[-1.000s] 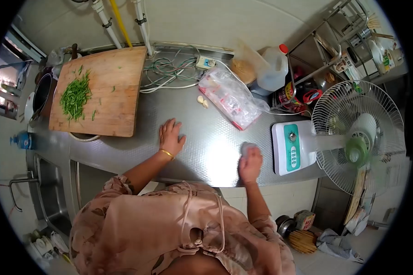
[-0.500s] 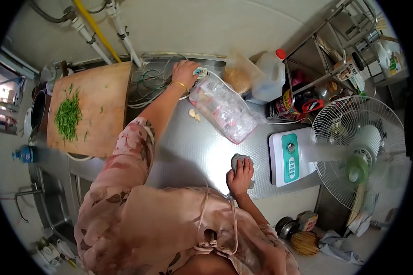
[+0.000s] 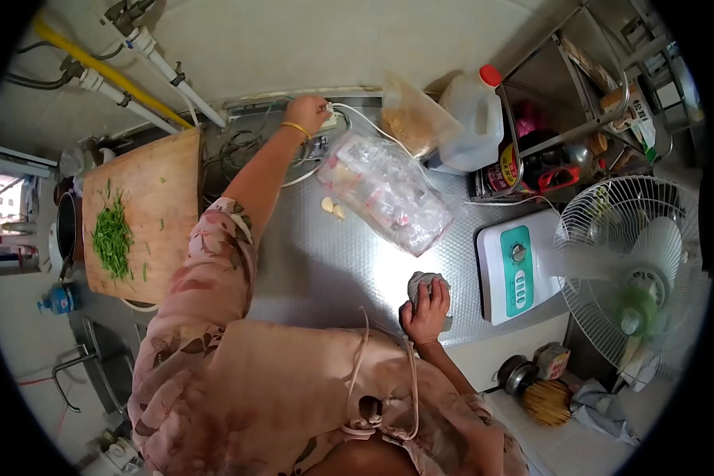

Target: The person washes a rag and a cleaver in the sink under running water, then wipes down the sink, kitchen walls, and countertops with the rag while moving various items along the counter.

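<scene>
My left hand (image 3: 306,115), with a gold bangle at the wrist, is at the back of the counter. Its fingers are closed on a white plug (image 3: 329,108) with a white cable. A small power strip (image 3: 330,122) sits just below those fingers, partly hidden. Near the front edge, my right hand (image 3: 426,314) presses on a bunched grey cloth (image 3: 428,281), fingers bent over it. Between the hands lie a clear plastic bag (image 3: 389,194) and a few peeled garlic cloves (image 3: 332,208) on the metal counter (image 3: 317,270).
A wooden cutting board (image 3: 155,174) with chopped greens (image 3: 113,242) stands at left. Tangled cables (image 3: 242,151) lie behind my left forearm. To the right are a white jug (image 3: 472,119), a bag of brown food (image 3: 412,127), a rack (image 3: 567,67) and a desk fan (image 3: 631,270) on its base.
My left hand has moved slightly left and up, with the white cable now arcing from its fingertips. The right hand stays on the cloth. The whole view has shifted a little.
</scene>
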`<action>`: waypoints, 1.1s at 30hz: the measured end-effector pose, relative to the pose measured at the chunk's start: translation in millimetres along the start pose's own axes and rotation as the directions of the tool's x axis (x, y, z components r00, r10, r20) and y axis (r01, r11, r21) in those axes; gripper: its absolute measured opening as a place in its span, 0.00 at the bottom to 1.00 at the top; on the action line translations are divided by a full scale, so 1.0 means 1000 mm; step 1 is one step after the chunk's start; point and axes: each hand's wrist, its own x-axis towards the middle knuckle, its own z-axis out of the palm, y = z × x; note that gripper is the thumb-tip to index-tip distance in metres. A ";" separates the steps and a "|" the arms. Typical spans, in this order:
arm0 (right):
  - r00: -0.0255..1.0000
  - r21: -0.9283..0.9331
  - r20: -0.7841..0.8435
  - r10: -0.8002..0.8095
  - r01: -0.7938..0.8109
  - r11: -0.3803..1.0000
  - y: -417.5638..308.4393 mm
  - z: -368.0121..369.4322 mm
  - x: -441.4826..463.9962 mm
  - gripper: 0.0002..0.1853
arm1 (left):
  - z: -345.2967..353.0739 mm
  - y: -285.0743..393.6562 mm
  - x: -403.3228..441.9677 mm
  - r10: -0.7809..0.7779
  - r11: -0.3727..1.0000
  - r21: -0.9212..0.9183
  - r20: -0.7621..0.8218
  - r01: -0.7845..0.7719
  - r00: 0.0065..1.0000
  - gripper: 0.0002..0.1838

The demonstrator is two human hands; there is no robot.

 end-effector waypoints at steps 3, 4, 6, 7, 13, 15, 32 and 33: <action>1.000 0.004 0.000 0.002 -0.002 1.000 0.001 0.000 -0.001 0.26 | -0.008 0.000 -0.008 0.113 0.991 0.056 0.072 -0.117 0.991 0.14; 1.000 0.005 0.003 0.006 -0.006 1.000 0.001 0.000 -0.002 0.27 | -0.013 0.001 -0.012 0.149 0.984 0.085 0.096 -0.157 0.984 0.13; 1.000 0.007 0.016 0.016 -0.017 1.000 0.003 0.001 -0.001 0.27 | -0.018 0.000 -0.017 0.215 0.965 0.123 0.128 -0.230 0.968 0.12; 0.999 0.006 0.027 0.023 -0.023 1.000 0.004 0.001 -0.002 0.27 | -0.019 0.000 -0.019 0.247 0.954 0.138 0.145 -0.267 0.958 0.11; 0.999 0.005 0.021 0.031 -0.031 1.000 0.003 0.002 -0.001 0.28 | -0.014 0.002 -0.019 0.200 0.964 0.155 0.118 -0.217 0.973 0.10; 0.999 0.004 0.018 0.032 -0.032 0.999 0.004 0.002 -0.002 0.28 | -0.011 -0.001 -0.027 0.203 0.965 0.151 0.081 -0.214 0.976 0.10; 0.998 0.062 -0.063 0.007 -0.003 0.998 0.014 0.000 0.006 0.29 | -0.013 0.044 -0.043 0.015 0.939 0.321 -0.394 0.122 0.919 0.22; 0.997 0.050 -0.059 0.052 -0.049 0.998 0.018 0.001 0.014 0.29 | -0.008 0.051 -0.056 -0.002 0.963 0.238 -0.456 0.125 0.890 0.28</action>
